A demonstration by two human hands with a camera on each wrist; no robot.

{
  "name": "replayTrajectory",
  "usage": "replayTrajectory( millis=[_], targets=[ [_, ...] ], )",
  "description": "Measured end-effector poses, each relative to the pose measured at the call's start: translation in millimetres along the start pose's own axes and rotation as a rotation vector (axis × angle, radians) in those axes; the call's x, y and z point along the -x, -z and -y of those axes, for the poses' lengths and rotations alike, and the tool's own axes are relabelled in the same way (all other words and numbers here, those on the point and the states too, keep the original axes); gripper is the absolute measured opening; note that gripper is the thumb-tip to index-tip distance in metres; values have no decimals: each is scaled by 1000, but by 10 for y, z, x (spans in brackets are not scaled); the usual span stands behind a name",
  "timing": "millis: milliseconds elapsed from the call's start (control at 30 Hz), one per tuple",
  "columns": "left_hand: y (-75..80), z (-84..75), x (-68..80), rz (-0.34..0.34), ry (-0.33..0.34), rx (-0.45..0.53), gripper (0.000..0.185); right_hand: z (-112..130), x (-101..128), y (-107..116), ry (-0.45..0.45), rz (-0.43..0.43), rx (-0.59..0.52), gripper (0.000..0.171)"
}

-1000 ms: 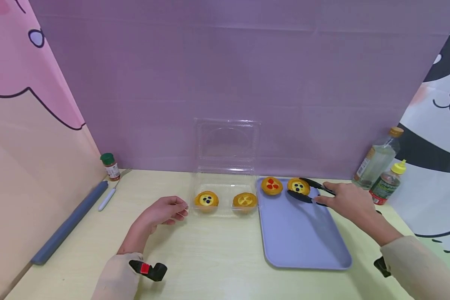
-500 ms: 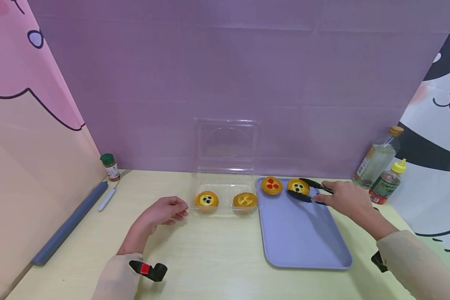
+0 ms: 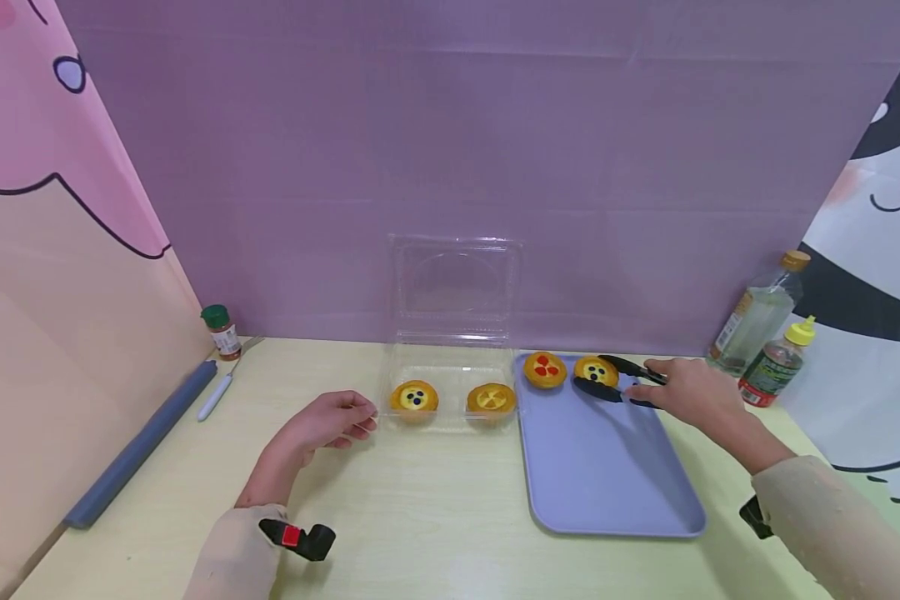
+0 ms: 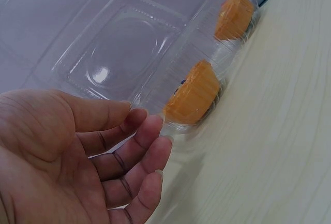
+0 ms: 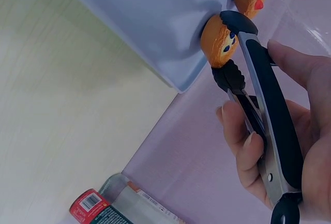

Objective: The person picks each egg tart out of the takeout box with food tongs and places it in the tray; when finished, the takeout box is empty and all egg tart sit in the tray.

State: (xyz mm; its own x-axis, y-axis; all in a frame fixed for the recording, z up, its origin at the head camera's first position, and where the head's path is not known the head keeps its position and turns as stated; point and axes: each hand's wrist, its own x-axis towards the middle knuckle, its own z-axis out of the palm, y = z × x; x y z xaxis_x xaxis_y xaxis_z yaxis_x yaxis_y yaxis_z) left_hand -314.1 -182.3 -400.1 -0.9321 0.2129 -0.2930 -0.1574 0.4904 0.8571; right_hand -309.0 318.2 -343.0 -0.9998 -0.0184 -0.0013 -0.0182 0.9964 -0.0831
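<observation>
Purple backdrop (image 3: 307, 167) filled the top of the frame. Right hand (image 3: 693, 392) gripped black-tipped tongs (image 5: 274, 115), jaws parted by about a tart's width, one tip each side of the blueberry-topped tart (image 3: 592, 369); couldn't tell how hard they pressed. That tart sat left of the right hand, in line with the tongs' long axis, at the far end of the lilac tray (image 3: 607, 475). Right hand nearer by a lot. Strawberry-topped tart (image 3: 545, 370) just left of it. Clear hinged container (image 3: 450, 423), lid up, stood beside the tray's left edge, frame center; one blueberry tart (image 3: 414, 396) and one yellow-topped tart (image 3: 491, 400) inside. Left hand (image 3: 333, 421) pinched its left edge, thumb to forefinger. Pale wood-grain table (image 3: 420, 517) underneath. Bottles (image 3: 757, 325) at right, green-capped jar (image 3: 222, 335) at left.
</observation>
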Motion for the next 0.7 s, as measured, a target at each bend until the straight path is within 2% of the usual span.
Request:
replayTrajectory(
  millis=[367, 700],
  targets=[
    [6, -2, -11, 5, 10, 5, 28, -14, -4, 47, -21, 33, -17, 91],
    [6, 7, -16, 0, 9, -4, 28, -39, 17, 102, -49, 10, -39, 92]
  ],
)
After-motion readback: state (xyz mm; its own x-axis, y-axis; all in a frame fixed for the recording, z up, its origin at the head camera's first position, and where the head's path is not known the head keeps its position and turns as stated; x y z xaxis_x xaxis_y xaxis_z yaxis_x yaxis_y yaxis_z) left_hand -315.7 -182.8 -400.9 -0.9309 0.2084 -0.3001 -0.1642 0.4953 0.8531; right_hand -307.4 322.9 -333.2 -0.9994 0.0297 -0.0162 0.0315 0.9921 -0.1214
